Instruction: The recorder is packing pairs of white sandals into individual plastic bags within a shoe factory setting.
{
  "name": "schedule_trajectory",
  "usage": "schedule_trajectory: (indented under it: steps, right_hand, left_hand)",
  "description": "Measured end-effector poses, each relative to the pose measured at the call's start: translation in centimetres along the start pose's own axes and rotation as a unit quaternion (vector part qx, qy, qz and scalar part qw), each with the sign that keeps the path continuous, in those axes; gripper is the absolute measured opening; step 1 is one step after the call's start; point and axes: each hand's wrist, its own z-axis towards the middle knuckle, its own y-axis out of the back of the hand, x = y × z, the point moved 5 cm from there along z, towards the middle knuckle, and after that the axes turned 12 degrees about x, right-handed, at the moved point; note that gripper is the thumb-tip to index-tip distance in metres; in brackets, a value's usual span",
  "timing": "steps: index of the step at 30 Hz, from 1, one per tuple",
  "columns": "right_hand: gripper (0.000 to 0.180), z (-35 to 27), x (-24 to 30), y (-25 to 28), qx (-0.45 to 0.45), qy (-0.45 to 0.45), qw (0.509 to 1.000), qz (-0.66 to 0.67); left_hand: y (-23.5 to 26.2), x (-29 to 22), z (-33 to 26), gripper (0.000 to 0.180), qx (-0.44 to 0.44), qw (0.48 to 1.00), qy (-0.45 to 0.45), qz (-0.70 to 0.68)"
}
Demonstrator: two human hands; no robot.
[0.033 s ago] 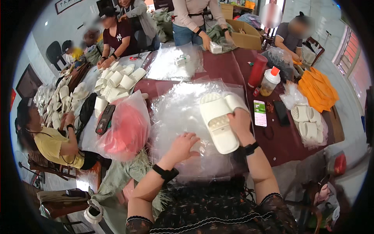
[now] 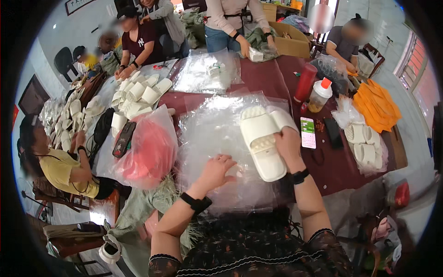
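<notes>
The dark red worktop (image 2: 267, 78) is covered by clear plastic bags (image 2: 207, 134). White slippers (image 2: 265, 141) are gripped by the right hand (image 2: 288, 145). The left hand (image 2: 217, 171) is laid open on the bags.

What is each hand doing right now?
Left hand: open, flat on the clear plastic bags.
Right hand: closed on the white slippers.

A long table (image 2: 272, 76) with a dark red cloth fills the middle of the room. The wall (image 2: 50, 34) at 10 o'clock is pale blue-grey, and a framed picture (image 2: 80, 4) hangs on it near 11 o'clock. A black chair (image 2: 62, 60) stands at 10 o'clock by that wall. At 3 o'clock a window with red bars (image 2: 415, 64) lets in bright daylight. The floor (image 2: 383, 23) at 1 o'clock is light and shiny. A brown wooden chair (image 2: 69, 240) sits at 8 o'clock.
</notes>
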Motion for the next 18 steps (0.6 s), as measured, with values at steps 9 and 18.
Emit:
schedule_trajectory:
  steps: [9, 18]
  right_hand:
    - [0.02, -6.4, -2.9, 7.9, -0.046, -0.026, 0.986, 0.16]
    - [0.027, -11.4, 4.0, 10.3, 0.113, 0.097, 0.934, 0.324]
  left_hand:
    - [0.1, 2.5, 1.8, 0.027, -0.06, 0.977, 0.051, -0.199]
    - [0.2, 7.2, 3.4, 0.038, -0.018, 0.887, 0.148, -0.438]
